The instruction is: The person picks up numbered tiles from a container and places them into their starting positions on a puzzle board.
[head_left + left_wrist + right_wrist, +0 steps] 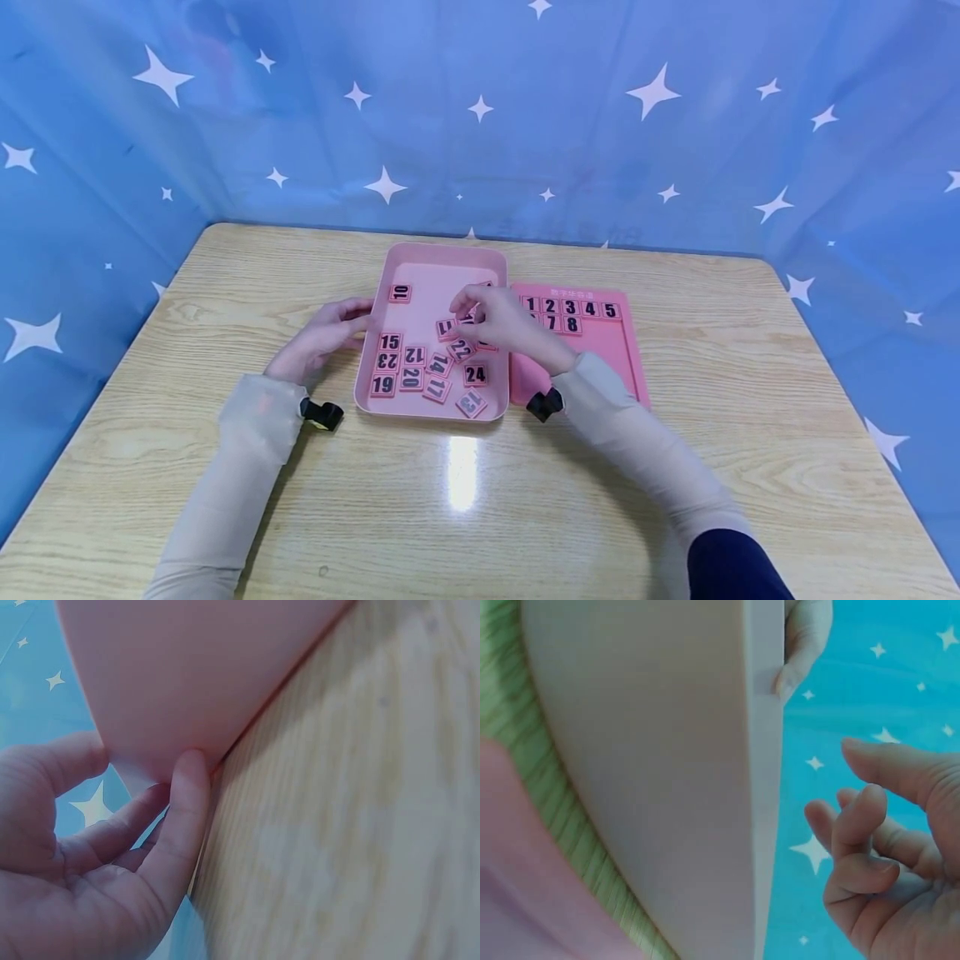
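Note:
A pink tray (427,410) holds several loose number tiles, among them 10 (401,293), 15 (390,342), 24 (476,375) and 13 (472,404). At the tray's left side, my left hand (326,333) touches the outer wall with its fingertips; the left wrist view shows those fingers (191,780) against the wall. My right hand (506,321) hovers over the tray's right part, near tiles 11 (446,329) and 22 (461,349). In the right wrist view its fingers are loosely bent, thumb apart, nothing visible between them. That hand hides some tiles.
Against the tray's right side lies a pink board (603,362) with tiles 1 to 5 in its top row and 7 and 8 below; my right hand and forearm cover part of it. Both stand on a wooden table (360,517) before a blue starry curtain (480,150).

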`<action>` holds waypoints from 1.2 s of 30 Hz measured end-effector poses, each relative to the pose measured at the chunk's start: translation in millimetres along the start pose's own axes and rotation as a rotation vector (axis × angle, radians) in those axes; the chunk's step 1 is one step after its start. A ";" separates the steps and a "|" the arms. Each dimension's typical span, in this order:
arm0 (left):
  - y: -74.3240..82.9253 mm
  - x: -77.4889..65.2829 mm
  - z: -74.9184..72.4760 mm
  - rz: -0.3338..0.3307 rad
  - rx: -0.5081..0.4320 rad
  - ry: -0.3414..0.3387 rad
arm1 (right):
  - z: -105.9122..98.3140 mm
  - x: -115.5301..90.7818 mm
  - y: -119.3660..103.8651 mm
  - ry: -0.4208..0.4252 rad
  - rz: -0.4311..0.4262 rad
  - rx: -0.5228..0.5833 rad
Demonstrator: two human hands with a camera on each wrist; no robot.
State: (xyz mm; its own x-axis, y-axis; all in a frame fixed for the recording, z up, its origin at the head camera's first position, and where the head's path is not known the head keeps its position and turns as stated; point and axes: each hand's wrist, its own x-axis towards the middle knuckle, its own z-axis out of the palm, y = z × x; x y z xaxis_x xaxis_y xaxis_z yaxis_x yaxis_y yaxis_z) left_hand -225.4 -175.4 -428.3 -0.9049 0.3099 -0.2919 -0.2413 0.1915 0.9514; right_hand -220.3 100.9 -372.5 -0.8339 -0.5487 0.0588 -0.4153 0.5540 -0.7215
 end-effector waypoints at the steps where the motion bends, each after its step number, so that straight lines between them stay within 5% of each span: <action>1: 0.1 0.0 -0.1 -0.001 0.002 0.001 | 0.7 0.6 -1.1 -0.001 -0.005 -0.006; 19: -1.1 1.6 -1.1 -0.003 -0.001 0.006 | -11.7 7.3 -2.0 0.002 0.045 0.048; 36: -0.5 0.7 -0.5 0.010 -0.001 -0.002 | -9.3 -4.7 29.3 -0.048 0.164 -0.009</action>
State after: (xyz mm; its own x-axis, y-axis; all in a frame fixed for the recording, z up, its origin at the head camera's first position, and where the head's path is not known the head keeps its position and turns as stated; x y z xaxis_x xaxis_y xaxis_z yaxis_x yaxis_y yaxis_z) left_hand -226.1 -175.8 -429.0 -0.9064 0.3139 -0.2825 -0.2325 0.1874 0.9544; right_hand -231.9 125.5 -387.5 -0.8726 -0.4796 -0.0924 -0.2787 0.6443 -0.7122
